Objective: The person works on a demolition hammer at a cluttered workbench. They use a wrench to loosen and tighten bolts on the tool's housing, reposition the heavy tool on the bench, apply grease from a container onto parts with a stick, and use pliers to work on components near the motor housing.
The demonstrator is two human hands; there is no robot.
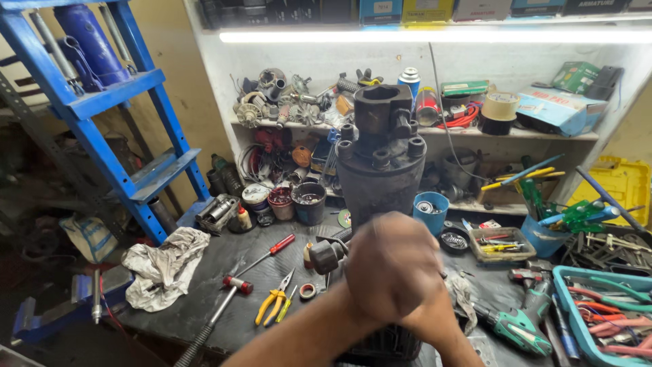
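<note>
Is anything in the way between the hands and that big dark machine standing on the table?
Nothing visible. The blurred hands, clasped together, are right in front of the tall dark pump body, overlapping its lower part. Whether they touch it is unclear.

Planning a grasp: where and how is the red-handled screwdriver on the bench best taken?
Probably by the red handle, coming straight down from above. The screwdriver lies flat on the dark bench, handle toward the back, its thin shaft running toward the hammer. The handle is the thicker part, with bare bench on both sides, well left of the hands.
</note>
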